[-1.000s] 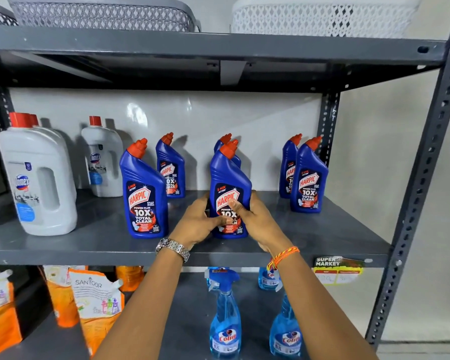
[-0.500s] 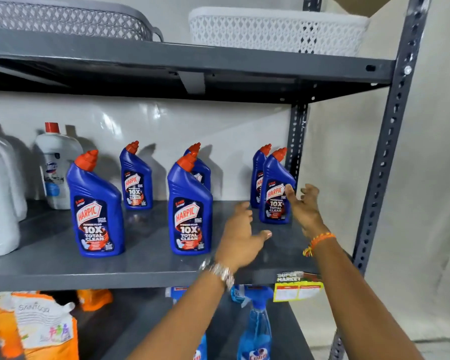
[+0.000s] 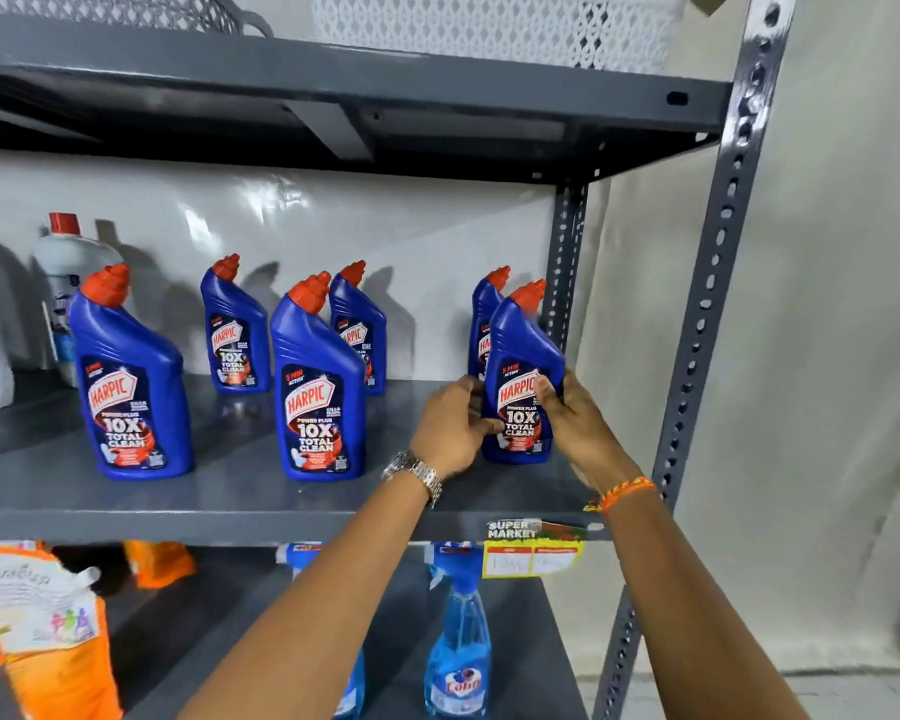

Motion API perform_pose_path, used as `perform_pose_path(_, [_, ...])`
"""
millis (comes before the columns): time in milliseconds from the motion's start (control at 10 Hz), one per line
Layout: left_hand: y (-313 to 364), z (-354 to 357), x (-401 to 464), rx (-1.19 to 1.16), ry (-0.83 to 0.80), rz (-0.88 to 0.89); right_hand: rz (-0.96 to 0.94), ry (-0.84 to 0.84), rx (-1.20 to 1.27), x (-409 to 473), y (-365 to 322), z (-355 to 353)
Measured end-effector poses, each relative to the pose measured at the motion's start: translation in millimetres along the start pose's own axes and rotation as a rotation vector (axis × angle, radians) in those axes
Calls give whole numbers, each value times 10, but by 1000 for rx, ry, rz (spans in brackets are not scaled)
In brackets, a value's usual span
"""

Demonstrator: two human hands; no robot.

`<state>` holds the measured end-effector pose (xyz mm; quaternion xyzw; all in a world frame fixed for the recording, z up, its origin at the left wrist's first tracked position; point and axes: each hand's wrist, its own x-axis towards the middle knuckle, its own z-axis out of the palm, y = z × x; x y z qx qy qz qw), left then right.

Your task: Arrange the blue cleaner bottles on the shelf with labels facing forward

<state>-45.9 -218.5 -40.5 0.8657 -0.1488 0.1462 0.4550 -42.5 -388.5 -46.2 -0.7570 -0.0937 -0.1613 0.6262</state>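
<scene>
Your left hand (image 3: pixel 450 426) and right hand (image 3: pixel 575 426) both clasp the front bottle (image 3: pixel 521 376) nearest the shelf's right post (image 3: pixel 567 262), thumbs across its label. It stands on the shelf (image 3: pixel 230 491), just in front of another bottle (image 3: pixel 484 319). Expect smooth, stiff plastic, likely heavy with liquid and slippery; grip low on the body and twist gently.

Blue bottles (image 3: pixel 319 392): "HARPIC 10X TOTAL CLEAN". Shelf tag (image 3: pixel 533 548): "SUPER MARKET". Spray bottle (image 3: pixel 457 662): probably "Colin".
</scene>
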Motion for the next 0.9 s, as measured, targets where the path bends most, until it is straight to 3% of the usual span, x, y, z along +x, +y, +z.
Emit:
perform_pose_path(400, [124, -47, -375, -93, -13, 13, 5, -16, 31, -325, -57, -79])
perform_pose_path(800, [177, -82, -437, -38, -21, 25, 16, 9, 21, -412, -110, -42])
perform_pose_path(900, [204, -155, -517, -23, 23, 88, 63, 32, 134, -474, -255, -64])
